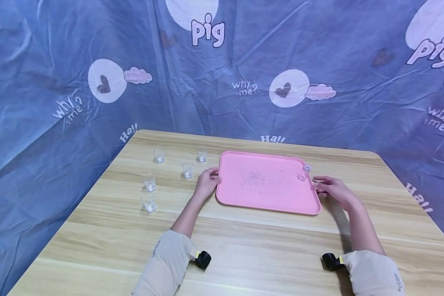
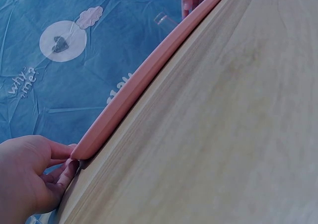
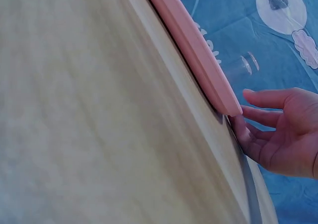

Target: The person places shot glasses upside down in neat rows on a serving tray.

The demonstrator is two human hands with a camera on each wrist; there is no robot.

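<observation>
A pink tray [image 1: 266,181] lies low over the wooden tabletop. At its left edge my left hand [image 1: 208,182] pinches the rim, thumb above and fingers beneath, as the left wrist view shows. By the right edge is my right hand [image 1: 332,190]; in the right wrist view its fingertips [image 3: 240,124] meet the underside of the rim while the thumb stands off above it. One small clear glass [image 1: 304,172] rests upside down on the tray, close to the right rim, its thick bottom upward.
Several small clear glasses stand upright left of the tray, including a back one [image 1: 202,154] and a front one [image 1: 148,202]. A blue printed cloth [image 1: 214,94] hangs behind the table [image 1: 258,250]. Black wrist cameras [image 1: 203,260] stick out from both sleeves.
</observation>
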